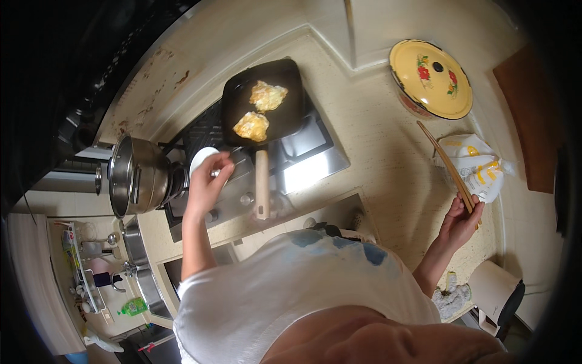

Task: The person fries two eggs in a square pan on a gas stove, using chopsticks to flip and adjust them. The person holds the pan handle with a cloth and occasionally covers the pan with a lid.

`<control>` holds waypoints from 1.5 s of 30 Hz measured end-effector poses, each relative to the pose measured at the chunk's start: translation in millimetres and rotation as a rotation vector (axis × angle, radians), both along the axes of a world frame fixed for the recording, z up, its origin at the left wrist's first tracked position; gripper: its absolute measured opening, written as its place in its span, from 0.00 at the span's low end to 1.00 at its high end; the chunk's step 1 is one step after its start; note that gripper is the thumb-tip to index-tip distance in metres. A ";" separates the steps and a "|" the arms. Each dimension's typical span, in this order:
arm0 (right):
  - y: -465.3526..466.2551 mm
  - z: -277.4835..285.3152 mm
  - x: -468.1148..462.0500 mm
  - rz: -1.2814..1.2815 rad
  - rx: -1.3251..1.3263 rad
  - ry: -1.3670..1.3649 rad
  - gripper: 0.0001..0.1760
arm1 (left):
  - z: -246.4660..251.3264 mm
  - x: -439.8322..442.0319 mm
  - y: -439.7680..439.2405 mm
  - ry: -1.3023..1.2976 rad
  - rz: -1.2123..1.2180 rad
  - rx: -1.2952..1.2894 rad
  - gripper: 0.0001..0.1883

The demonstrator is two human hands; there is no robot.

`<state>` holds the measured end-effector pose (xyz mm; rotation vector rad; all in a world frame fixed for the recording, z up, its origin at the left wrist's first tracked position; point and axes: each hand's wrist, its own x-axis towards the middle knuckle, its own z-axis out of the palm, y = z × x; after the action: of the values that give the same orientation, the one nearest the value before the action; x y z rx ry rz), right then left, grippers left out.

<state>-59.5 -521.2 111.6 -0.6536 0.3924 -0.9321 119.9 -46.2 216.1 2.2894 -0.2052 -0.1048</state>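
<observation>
A square black frying pan (pixel 291 113) with a pale wooden handle (pixel 262 182) sits on the gas stove, and two browned fried eggs (pixel 268 96) lie in it. Left of the handle, my left hand (pixel 211 182) grips a small white dish (pixel 203 158), partly hidden behind my fingers. My right hand (pixel 464 220), over the counter at the right, holds a pair of wooden chopsticks (pixel 448 164) whose tips point up and away from me. Just beyond them lies a white and yellow plastic bag (pixel 484 175).
A steel pot (pixel 143 177) stands at the stove's left. A yellow enamel lidded pot (pixel 429 79) is at the back right. A beige kettle (pixel 495 291) and a grey cloth (pixel 451 300) are at the lower right, a sink (pixel 150 291) at the lower left.
</observation>
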 end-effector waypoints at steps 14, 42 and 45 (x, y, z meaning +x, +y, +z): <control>79.0 38.7 53.2 0.200 -0.095 -0.036 0.16 | -113.0 -64.5 -1.0 0.949 0.132 -1.161 0.16; 289.0 36.8 218.6 0.680 -1.011 0.144 0.08 | -109.3 -52.6 -14.6 1.115 0.159 -1.196 0.09; 289.7 31.6 229.9 0.518 -1.157 0.113 0.08 | -116.8 -50.1 -11.8 1.108 0.165 -1.204 0.08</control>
<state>170.4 -231.5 143.2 -1.7677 -0.2779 -0.5500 69.8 -58.0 99.3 0.8234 0.4076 -0.8615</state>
